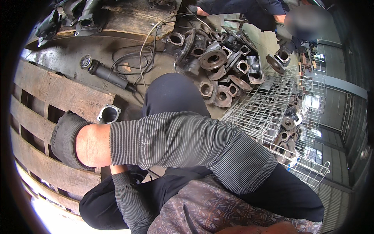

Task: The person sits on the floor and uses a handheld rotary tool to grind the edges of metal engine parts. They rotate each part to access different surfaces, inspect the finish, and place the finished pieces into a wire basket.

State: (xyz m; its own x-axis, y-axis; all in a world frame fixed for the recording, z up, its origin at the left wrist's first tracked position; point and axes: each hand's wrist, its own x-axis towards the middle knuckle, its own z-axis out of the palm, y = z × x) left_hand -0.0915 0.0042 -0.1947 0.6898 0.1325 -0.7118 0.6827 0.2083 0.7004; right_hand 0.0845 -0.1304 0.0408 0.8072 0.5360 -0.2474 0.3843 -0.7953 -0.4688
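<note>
My right arm, in a grey striped sleeve, reaches across to the left. My right hand (68, 138), in a dark glove, is bent down over the wooden pallet (58, 85); its fingers are hidden. A flanged metal casting (109, 113) with a round bore stands at the pallet's edge, beside my right wrist. My left forearm (130, 202) comes up from below and passes behind my right one. That forearm covers my left hand, so I cannot tell what it holds.
An angle grinder (109, 76) with a wire brush and coiled cable lies beyond the pallet. Castings (214, 60) are heaped ahead of my knee. Wire baskets (257, 107) with more castings stand at right. Another person's gloved hand (283, 34) is above a casting (282, 55).
</note>
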